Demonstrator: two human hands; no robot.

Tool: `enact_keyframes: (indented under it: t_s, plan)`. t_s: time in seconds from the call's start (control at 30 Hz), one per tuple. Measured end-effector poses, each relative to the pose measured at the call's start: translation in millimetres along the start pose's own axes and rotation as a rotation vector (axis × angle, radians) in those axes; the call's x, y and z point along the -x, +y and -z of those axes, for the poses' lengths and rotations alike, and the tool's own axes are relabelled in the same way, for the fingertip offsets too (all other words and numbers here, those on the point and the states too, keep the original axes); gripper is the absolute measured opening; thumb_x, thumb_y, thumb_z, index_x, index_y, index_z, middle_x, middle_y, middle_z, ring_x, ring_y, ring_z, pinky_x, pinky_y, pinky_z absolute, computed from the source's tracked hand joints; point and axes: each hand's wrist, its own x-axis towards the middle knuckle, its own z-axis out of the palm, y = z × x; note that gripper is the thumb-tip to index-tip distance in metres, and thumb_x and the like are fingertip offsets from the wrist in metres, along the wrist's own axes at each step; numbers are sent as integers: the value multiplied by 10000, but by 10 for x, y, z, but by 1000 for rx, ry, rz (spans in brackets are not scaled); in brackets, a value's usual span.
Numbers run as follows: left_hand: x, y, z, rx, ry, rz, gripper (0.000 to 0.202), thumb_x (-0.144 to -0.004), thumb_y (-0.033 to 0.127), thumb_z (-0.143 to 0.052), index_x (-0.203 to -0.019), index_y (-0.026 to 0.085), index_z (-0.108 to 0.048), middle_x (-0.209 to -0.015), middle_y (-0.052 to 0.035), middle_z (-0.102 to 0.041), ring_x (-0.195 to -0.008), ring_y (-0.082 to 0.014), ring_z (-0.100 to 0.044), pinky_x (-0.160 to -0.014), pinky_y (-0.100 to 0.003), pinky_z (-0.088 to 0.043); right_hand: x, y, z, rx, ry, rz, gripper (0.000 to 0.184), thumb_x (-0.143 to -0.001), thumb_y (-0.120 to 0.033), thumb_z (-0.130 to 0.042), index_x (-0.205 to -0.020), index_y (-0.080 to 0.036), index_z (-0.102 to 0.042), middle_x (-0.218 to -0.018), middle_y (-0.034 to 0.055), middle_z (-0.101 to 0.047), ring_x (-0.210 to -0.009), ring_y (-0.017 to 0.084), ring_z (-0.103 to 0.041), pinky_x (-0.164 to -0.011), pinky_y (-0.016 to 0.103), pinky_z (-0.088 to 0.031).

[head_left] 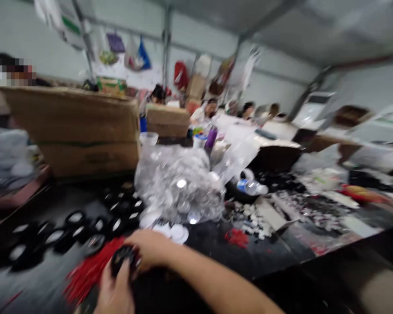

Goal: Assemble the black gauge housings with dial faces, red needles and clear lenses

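Observation:
The picture is smeared by motion. My right hand [149, 249] reaches in from the lower right, its fingers curled over a small black round part [122, 257] near the table's front edge. My left hand [114, 291] comes up from below and touches the same black part from underneath. A bundle of thin red strands [91, 272] lies just left of both hands. Several black round parts with pale centres [75, 220] are spread over the dark table to the left.
A clear plastic bag of shiny round discs [178, 183] stands behind the hands, white discs [175, 231] at its foot. Cardboard boxes [75, 126] stand at the back left. A plastic bottle [252, 187] and small white pieces [253, 222] lie to the right. Other people sit far back.

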Motion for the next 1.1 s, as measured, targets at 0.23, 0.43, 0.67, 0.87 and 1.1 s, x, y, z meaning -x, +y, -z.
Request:
enact_keyframes:
  t_s: [0.23,0.43,0.67,0.87,1.1]
  plan:
    - [-22,-369,122,176,-20,46,355,-815,410,-628,-1114,228,-572,-1096,-42,-679,-1073,-205,-620,-966,-333,-456,319,189,-129,-176,73,-136,275,-898,-125,-478,-1137,-138,-614,-1165,117,-664,-1114,183,-575,-1032,399,-354]
    - [119,-245,246,378,-103,132,289,-837,327,-622,-1097,217,-561,-1074,-52,-703,-983,-197,-671,-959,-396,-481,597,423,74,-176,115,-284,307,-937,-195,-406,-1157,-151,-615,-1131,129,-664,-1095,220,-580,-961,424,-428]
    - [170,-235,432,348,-67,233,326,-836,296,-630,-1147,220,-571,-1096,-59,-701,-935,-171,-670,-886,-352,-521,621,352,-92,-115,98,-290,292,-924,-194,-436,-1138,-162,-632,-1145,104,-669,-1141,237,-552,-1095,552,-240]
    - [77,-232,382,309,-93,303,345,-804,293,-662,-1134,224,-594,-1119,-46,-659,-1020,-191,-618,-823,-308,-526,581,269,-58,-11,54,-274,268,-903,-194,-490,-1122,-200,-645,-1166,95,-644,-1136,249,-529,-1055,522,-282]
    - [63,-204,406,369,-107,357,352,-776,271,-674,-1110,190,-597,-1021,-48,-681,-805,-149,-647,-784,-315,-524,614,162,-43,-43,2,-320,237,-926,-251,-467,-1031,-208,-675,-937,83,-658,-900,246,-552,-767,380,-388]
